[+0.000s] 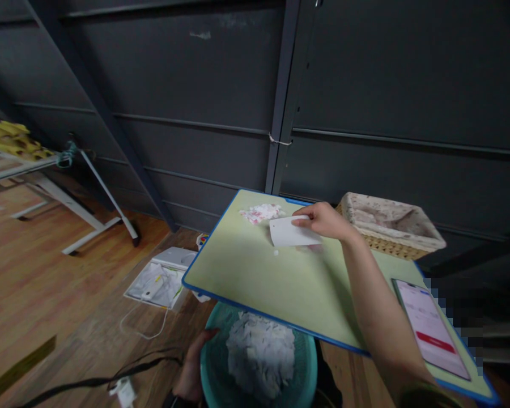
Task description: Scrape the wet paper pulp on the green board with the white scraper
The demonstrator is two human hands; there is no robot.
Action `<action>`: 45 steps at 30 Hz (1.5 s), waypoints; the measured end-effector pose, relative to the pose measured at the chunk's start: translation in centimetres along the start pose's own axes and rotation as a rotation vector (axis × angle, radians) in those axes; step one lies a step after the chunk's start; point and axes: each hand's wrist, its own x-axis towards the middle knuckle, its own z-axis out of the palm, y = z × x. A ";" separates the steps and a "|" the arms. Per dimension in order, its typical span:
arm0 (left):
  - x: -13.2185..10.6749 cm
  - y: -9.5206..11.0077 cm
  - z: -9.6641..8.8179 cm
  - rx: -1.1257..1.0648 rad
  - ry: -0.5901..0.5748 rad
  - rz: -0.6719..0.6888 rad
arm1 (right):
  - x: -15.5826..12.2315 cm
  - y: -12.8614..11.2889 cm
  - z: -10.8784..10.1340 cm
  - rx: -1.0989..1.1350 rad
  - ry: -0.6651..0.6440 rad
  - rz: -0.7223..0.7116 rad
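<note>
I am observing the right hand (325, 220) reaching across the table (255, 272), a pale green top with a blue edge, and its fingers are pinching the upper edge of a white plastic scraper (289, 232). The scraper is standing on its long edge on the table surface, just beside a small heap of white and pink paper scraps (261, 213) lying near the far edge. One stray scrap (276, 253) is lying just below the scraper. The left hand (192, 368) is gripping the rim of a teal basin (215, 374) held below the near edge of the table; its fingers are curling over the rim, thumb side hidden. The basin is holding a mound of white scraps (259, 354). A woven basket (389, 224) with a cloth lining is sitting at the far right of the table, well apart from the scraper. A smartphone (431, 326) with a lit screen is lying near the right forearm. On the wooden floor to the left, a white box (161, 277) with a cable is lying open.
</note>
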 end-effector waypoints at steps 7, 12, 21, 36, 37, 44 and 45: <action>-0.7 0.6 1.3 0.058 0.043 0.040 | -5.1 0.2 2.9 0.025 0.186 0.103; -1.0 0.9 1.4 0.099 -0.011 0.033 | -7.7 0.1 5.1 0.125 0.265 0.099; -1.9 1.3 2.1 0.115 -0.092 0.133 | -12.7 -4.0 7.8 0.116 0.254 0.014; -2.5 1.1 1.9 0.104 -0.094 0.229 | -17.2 -8.1 10.1 0.213 0.294 -0.063; -2.5 1.1 1.9 0.106 -0.087 0.220 | -17.2 -8.0 10.1 0.208 0.313 -0.052; -2.5 1.2 1.9 0.114 -0.070 0.183 | -16.0 -6.2 9.1 0.130 0.416 0.080; -2.4 1.1 1.9 0.123 -0.058 0.175 | -15.6 -5.9 8.9 0.136 0.411 0.084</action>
